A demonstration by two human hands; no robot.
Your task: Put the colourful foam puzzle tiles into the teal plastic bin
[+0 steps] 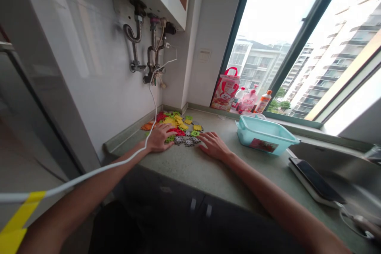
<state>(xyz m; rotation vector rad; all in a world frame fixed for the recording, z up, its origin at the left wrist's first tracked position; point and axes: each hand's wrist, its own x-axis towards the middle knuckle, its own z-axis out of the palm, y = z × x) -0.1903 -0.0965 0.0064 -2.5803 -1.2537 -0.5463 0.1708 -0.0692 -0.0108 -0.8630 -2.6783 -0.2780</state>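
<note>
A pile of small toothed plastic pieces (169, 121), in yellow, red, green, orange and grey, lies in the corner of the countertop (184, 170). My left hand (160, 138) rests at the pile's near left side, its fingers stretched over some red and green pieces and the thumb apart. On the pile's right side, my right hand (214, 145) lies low over the counter with fingers extended, the tips close to a grey piece (189, 142) and a green piece (195, 133). Neither hand visibly grips a piece. Whether the fingertips touch any is too small to tell.
To the right stands a light-blue plastic basket (263, 133), beside a sink (342, 166) with a dark flat device (317, 180) at its edge. Bottles (249, 101) and a red-pink bag (226, 91) line the windowsill. A white cable (119, 163) crosses my left forearm.
</note>
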